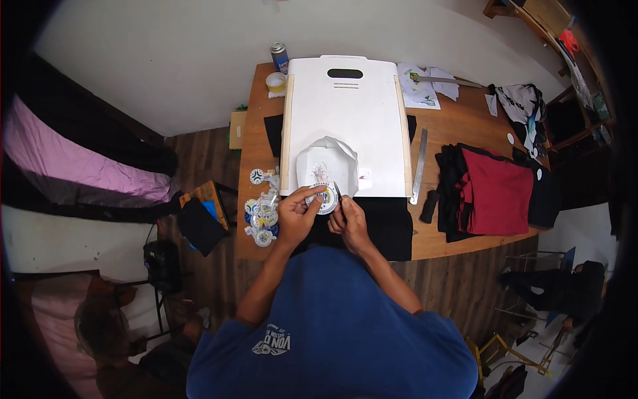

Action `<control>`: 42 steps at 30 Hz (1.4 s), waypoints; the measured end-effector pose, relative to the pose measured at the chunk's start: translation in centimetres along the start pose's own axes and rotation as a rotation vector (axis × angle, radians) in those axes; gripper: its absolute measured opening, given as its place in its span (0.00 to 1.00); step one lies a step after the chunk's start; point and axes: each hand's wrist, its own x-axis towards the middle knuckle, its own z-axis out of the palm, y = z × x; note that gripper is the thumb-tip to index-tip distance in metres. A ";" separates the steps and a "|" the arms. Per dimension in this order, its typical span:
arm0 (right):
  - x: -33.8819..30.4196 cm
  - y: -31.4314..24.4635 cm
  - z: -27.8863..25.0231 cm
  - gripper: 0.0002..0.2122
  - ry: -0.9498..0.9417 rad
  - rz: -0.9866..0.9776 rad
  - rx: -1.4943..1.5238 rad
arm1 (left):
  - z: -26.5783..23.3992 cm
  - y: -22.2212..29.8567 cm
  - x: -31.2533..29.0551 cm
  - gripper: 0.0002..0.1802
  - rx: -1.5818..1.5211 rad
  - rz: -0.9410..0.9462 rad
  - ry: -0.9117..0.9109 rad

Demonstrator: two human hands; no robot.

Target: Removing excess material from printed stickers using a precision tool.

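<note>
Beside a white wall (pixel 199 73), at a wooden table (pixel 458 118): in the head view, pinching a round patch (pixel 326 201) between thumb and fingers of the left hand (pixel 299 218), at the near edge of a white paper tray (pixel 337 166). Gripping a small dark pointed tool (pixel 338 192) in the right hand (pixel 351 225), close against the patch. Left of a white board (pixel 345 113), more patches (pixel 266 214).

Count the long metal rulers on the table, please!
2: one ruler right of the white board, the other ruler across the papers at the back. More may be hidden.
</note>
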 end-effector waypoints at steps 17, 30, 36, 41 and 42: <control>-1.0 -3.9 3.3 0.16 0.031 0.022 -0.026 | 1.3 4.4 0.2 0.13 0.014 -0.011 -0.001; -2.2 -4.2 9.8 0.16 0.051 0.007 -0.047 | -1.4 9.8 -1.4 0.12 0.010 0.013 0.047; -2.4 -2.3 11.3 0.16 0.057 -0.016 -0.010 | -3.9 9.3 -2.6 0.12 0.000 0.010 0.043; -2.4 -1.7 11.5 0.14 0.042 -0.026 0.061 | -4.3 9.5 -2.7 0.13 -0.010 -0.018 0.060; -2.5 -1.7 11.5 0.14 0.045 -0.023 0.056 | -4.3 9.6 -2.7 0.13 -0.010 -0.018 0.060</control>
